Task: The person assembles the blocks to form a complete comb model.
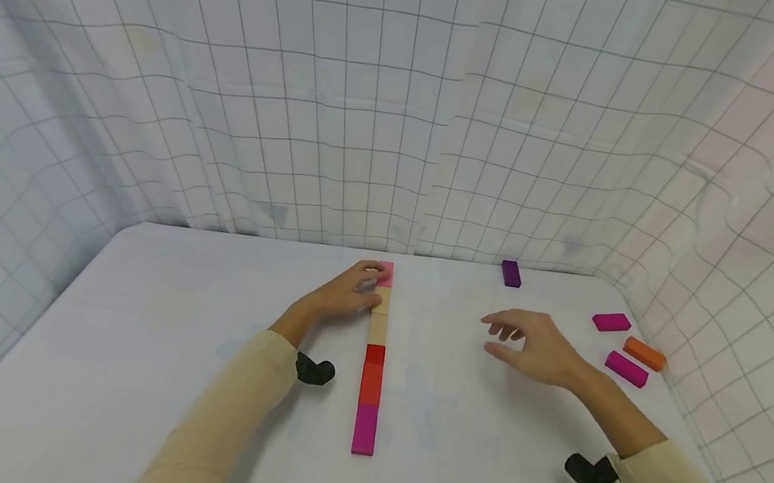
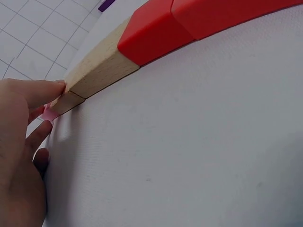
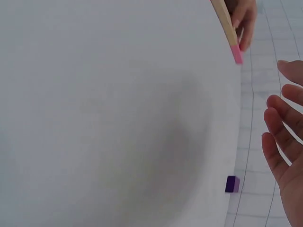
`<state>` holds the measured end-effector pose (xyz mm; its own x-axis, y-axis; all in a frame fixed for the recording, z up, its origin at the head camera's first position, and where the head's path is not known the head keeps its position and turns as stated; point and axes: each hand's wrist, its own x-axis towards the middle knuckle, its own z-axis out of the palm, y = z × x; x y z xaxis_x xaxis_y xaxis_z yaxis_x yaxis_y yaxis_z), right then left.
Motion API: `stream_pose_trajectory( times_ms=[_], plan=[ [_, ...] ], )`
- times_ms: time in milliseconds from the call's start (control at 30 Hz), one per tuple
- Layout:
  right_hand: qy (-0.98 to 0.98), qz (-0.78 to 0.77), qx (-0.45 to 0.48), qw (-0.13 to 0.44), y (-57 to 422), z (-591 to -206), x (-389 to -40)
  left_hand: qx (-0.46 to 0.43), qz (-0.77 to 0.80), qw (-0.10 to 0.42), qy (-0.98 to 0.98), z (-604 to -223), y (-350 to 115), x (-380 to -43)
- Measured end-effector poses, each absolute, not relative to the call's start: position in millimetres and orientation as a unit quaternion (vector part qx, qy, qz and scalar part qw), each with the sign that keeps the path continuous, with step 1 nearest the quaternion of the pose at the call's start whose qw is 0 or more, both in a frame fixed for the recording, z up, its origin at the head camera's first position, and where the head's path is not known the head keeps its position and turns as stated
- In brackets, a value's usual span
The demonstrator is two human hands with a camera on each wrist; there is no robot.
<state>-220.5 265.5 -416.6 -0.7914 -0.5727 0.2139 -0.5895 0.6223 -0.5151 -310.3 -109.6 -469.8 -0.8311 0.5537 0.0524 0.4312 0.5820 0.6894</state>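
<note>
Several blocks form one straight row on the white table. A pink block (image 1: 387,273) is at its far end, then plain wooden blocks (image 1: 378,329), a short red block (image 1: 375,354), a longer red block (image 1: 371,384) and a magenta block (image 1: 365,430) nearest me. My left hand (image 1: 348,292) lies along the row's left side at the far end. Its fingers touch the pink block and its thumb rests against plain wood (image 2: 85,78). Hovering over the table right of the row, my right hand (image 1: 537,347) has loosely bent, spread fingers and holds nothing.
Apart from the row, a dark purple block (image 1: 511,274) lies near the back edge. By the right edge are two magenta blocks (image 1: 612,322) and an orange block (image 1: 644,354). Checked white curtains (image 1: 405,112) enclose the table's back and sides.
</note>
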Motion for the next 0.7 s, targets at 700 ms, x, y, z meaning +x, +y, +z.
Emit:
stream_pose_trajectory(
  times_ms=[700],
  plan=[
    [-0.935, 0.329, 0.121, 0.047, 296.9, -428.2, -302.7, 0.283, 0.357, 0.075, 0.887, -469.9, -110.0, -309.2]
  ],
)
